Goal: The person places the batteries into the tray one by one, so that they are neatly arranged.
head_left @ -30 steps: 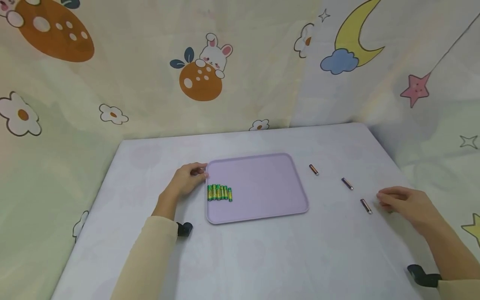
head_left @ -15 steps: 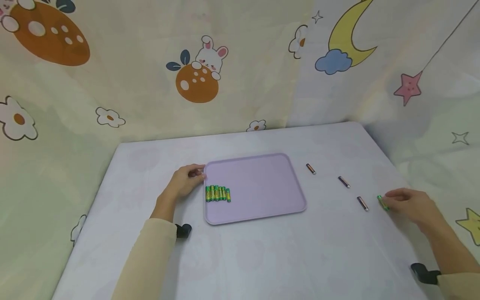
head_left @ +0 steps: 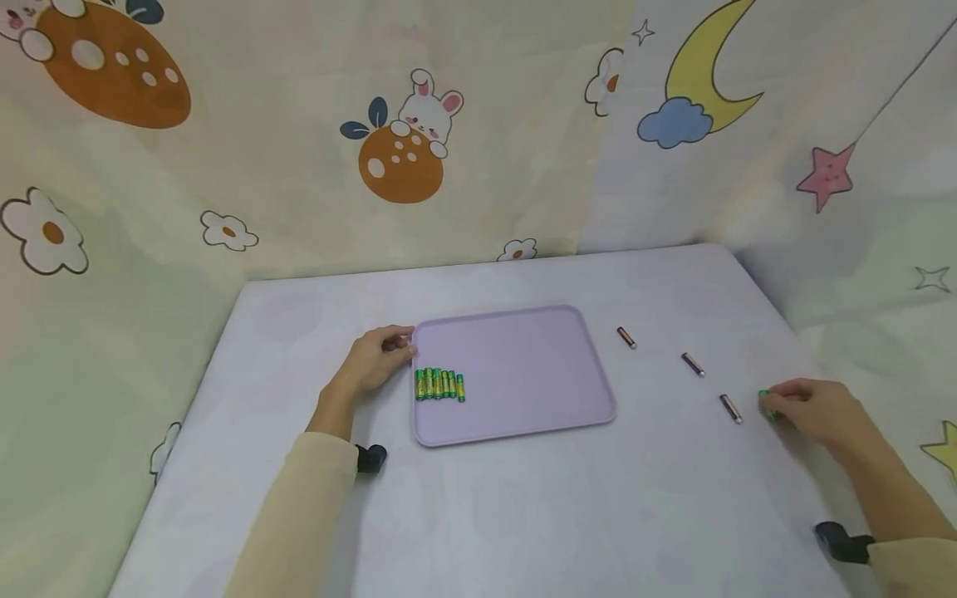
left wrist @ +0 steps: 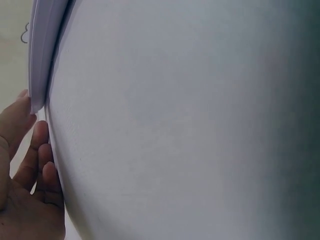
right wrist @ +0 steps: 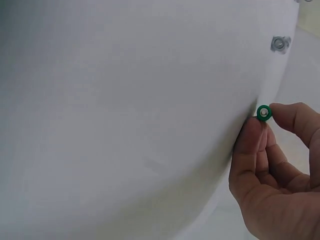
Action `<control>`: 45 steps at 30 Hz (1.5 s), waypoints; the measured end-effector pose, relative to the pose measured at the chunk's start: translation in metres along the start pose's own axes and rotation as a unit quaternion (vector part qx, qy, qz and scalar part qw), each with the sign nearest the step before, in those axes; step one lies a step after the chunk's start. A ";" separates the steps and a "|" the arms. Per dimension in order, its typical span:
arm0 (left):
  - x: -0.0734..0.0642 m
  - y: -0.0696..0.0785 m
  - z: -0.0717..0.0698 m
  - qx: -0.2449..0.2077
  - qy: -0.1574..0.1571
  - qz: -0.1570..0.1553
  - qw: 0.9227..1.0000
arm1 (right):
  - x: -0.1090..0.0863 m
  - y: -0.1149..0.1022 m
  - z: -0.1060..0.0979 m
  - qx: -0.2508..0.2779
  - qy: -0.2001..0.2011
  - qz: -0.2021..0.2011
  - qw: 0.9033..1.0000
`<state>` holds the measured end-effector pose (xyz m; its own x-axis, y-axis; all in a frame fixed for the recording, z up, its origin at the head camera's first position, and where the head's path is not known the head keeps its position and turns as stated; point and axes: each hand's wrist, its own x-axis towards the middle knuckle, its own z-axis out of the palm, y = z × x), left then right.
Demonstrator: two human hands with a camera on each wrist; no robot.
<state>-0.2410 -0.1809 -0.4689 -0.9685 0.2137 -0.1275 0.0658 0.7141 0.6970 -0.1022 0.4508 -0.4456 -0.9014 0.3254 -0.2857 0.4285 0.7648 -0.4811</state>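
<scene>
My left hand (head_left: pixel 376 359) holds the left edge of a lilac tray (head_left: pixel 516 365), thumb and fingertips at its rim. In the left wrist view the tray's side (left wrist: pixel 42 55) meets the fingertips, and the other fingers (left wrist: pixel 40 165) curl beside it. Inside the tray, several green-and-yellow batteries (head_left: pixel 439 384) form an upright row along the left side. Far to the right, my right hand (head_left: pixel 818 413) pinches a green battery (right wrist: pixel 264 113) between thumb and fingertips, low over the table. Most of that battery hides behind the fingers in the head view.
Three dark batteries with copper-coloured parts lie slanted right of the tray: one by its far corner (head_left: pixel 626 337), one farther right (head_left: pixel 693 365), one (head_left: pixel 730 409) close to the right hand. A white cloth covers the table (head_left: pixel 523 515); a printed curtain (head_left: pixel 299 124) stands behind it.
A green battery, not visible in the right hand a second ago, came into sight at its fingertips and now shows partly behind them. The left hand and tray stay put.
</scene>
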 end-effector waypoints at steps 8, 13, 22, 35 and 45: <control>0.001 -0.003 0.001 0.004 0.001 0.002 1.000 | 0.005 -0.025 0.001 0.073 -0.062 -0.034 0.995; 0.002 -0.002 0.000 0.000 0.000 0.004 1.000 | 0.004 -0.060 0.007 0.112 -0.082 -0.066 0.988; 0.002 -0.002 -0.001 0.005 0.002 0.008 1.000 | 0.007 -0.131 0.048 0.207 -0.101 -0.116 0.966; 0.004 -0.002 -0.002 0.001 -0.004 0.001 1.000 | 0.011 -0.214 0.111 0.280 -0.174 -0.135 0.934; 0.004 -0.002 -0.001 0.001 -0.002 0.003 1.000 | 0.000 -0.264 0.155 0.239 -0.221 -0.173 0.929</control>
<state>-0.2450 -0.1821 -0.4694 -0.9672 0.2202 -0.1264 0.0716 0.7141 0.6964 -0.2055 0.1623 -0.4466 -0.9220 -0.2355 -0.3073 0.1918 0.4117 -0.8909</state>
